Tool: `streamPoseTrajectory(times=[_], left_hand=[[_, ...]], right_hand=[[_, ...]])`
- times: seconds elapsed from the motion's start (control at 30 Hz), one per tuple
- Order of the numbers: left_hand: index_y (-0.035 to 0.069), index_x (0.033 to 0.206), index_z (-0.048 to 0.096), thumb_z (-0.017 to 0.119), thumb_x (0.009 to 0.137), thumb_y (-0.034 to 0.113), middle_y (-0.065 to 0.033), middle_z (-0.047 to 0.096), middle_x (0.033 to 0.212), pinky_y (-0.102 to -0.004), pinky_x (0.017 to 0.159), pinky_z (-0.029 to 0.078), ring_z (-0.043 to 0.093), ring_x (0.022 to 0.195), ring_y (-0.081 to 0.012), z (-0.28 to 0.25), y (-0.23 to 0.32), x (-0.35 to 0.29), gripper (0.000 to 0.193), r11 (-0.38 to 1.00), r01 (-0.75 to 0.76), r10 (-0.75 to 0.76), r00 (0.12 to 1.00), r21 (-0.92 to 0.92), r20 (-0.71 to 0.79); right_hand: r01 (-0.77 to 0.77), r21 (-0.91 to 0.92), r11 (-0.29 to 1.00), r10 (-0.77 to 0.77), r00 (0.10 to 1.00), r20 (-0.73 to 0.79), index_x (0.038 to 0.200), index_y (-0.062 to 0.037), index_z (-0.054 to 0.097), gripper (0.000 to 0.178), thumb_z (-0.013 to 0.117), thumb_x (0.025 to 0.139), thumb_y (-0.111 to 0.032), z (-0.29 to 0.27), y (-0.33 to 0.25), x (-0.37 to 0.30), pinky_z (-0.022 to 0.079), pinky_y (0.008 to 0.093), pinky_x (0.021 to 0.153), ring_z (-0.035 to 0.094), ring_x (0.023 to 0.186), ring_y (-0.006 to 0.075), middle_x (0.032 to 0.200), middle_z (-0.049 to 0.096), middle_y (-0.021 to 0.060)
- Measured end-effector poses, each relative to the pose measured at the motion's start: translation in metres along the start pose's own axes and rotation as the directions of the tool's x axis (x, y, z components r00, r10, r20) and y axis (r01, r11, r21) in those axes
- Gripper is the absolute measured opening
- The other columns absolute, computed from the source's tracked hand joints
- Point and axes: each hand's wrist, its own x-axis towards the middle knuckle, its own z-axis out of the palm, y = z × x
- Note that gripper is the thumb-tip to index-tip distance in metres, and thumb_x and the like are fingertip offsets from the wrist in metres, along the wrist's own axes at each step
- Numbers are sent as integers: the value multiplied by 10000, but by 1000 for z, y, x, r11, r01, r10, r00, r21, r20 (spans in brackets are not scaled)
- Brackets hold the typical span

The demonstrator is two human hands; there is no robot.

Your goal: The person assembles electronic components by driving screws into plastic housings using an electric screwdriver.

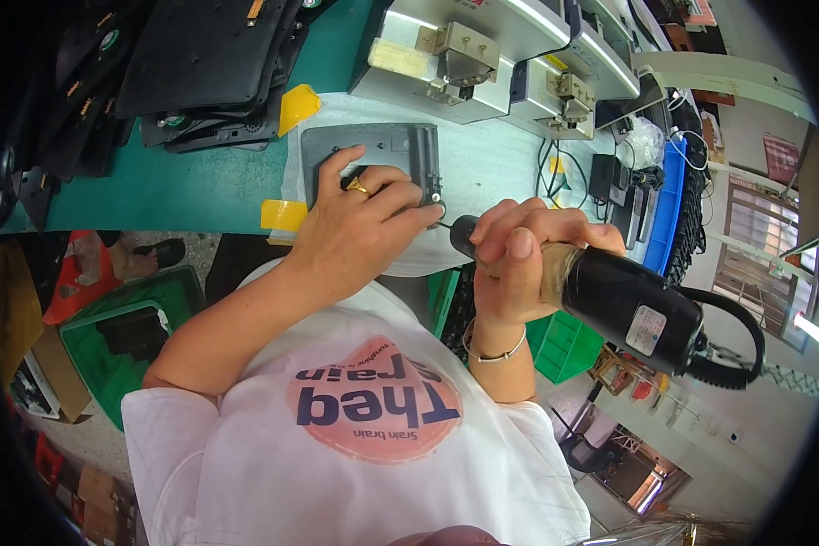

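Note:
A dark grey plastic casing [399,136] lies on the white mat in front of me, with a raised ridge along its right side. My left hand [359,223] rests over its lower part, holding it with bent fingers. That hand's thumb and a fingertip are at the lower right corner, beside a small shiny screw [436,197]. My right hand [528,259] is wrapped round a black electric screwdriver [632,305], tilted with its cable end to the lower right. The screwdriver's thin bit points at the same corner; whether it touches the screw I cannot tell.
Silver screw-feeder machines [460,55] stand behind the casing. Black plastic panels [205,59] are stacked at the back left. Yellow tape [285,216] marks the mat's left side. A blue tray [669,205] sits at the right, and a green crate [123,314] stands below the table's left edge.

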Motion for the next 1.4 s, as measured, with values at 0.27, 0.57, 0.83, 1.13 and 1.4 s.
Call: streamPoseTrajectory(times=[0.27, 0.57, 0.83, 1.13, 1.4], left_hand=[[183, 981, 725, 768, 744, 181, 23, 596, 946, -512, 1048, 276, 565, 1032, -162, 0, 2, 1, 241, 1000, 12, -12, 999, -3, -30], [178, 986, 724, 774, 737, 221, 18, 599, 959, -509, 1040, 266, 563, 1036, -168, -5, 4, 3, 258, 1000, 10, -10, 1000, -6, 7], [179, 1060, 697, 811, 692, 239, -3, 583, 1040, -442, 1004, 273, 534, 1056, -211, -19, 10, 11, 390, 995, 67, -70, 997, -70, -42], [163, 894, 726, 829, 675, 248, 4, 586, 1135, -413, 975, 262, 487, 1131, -237, -29, 17, 17, 257, 979, 155, -164, 985, -128, -60], [168, 803, 734, 809, 692, 209, 29, 601, 1142, -410, 974, 248, 492, 1133, -228, -31, 14, 7, 140, 973, 174, -185, 981, -151, -64]], right_hand=[[-17, 226, 974, 78, 962, -262, 1314, -115, 356, 545, 641, 861, -11, -37, 11, 15, 493, 339, 482, 501, 508, 159, 745, 515, 45], [35, -89, 995, -51, 982, -181, 1279, -77, 370, 472, 600, 875, 2, -38, 30, 24, 510, 352, 512, 510, 522, 154, 713, 519, 50], [76, 191, 979, -20, 960, -278, 1327, -108, 350, 517, 577, 879, 13, -38, 4, 31, 492, 340, 493, 500, 515, 156, 741, 519, 48], [23, 381, 924, 35, 989, -145, 1367, -203, 317, 554, 543, 897, -15, -9, -22, 21, 481, 343, 510, 491, 544, 140, 778, 478, 9], [-38, 373, 927, 76, 993, -89, 1343, -201, 333, 545, 600, 895, -42, 2, -25, 18, 483, 348, 507, 507, 538, 144, 774, 508, 10]])
